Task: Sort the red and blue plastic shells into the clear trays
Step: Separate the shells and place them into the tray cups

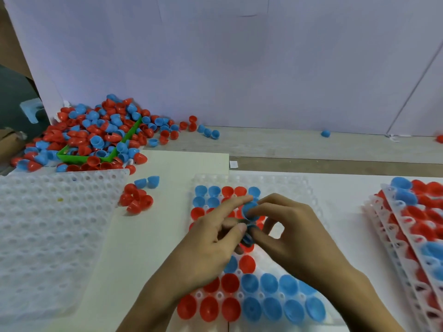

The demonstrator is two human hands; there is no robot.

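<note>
A clear tray (294, 185) lies in front of me, partly filled with red and blue shells in its pockets. Both hands meet over its middle. My right hand (287, 236) pinches a blue shell (249, 210) between thumb and fingers. My left hand (211, 245) holds several stacked blue shells (248, 238) with its thumb, index finger stretched toward the pinched shell. A big heap of red and blue shells (96, 135) lies at the far left. A small cluster of loose shells (137, 197) sits on the table left of the tray.
A stack of unfilled clear trays (48, 224) lies at the left. Filled trays (417, 236) are stacked at the right edge. A green bin (72, 156) sits buried in the heap. A white wall rises behind; stray shells (325, 133) lie along it.
</note>
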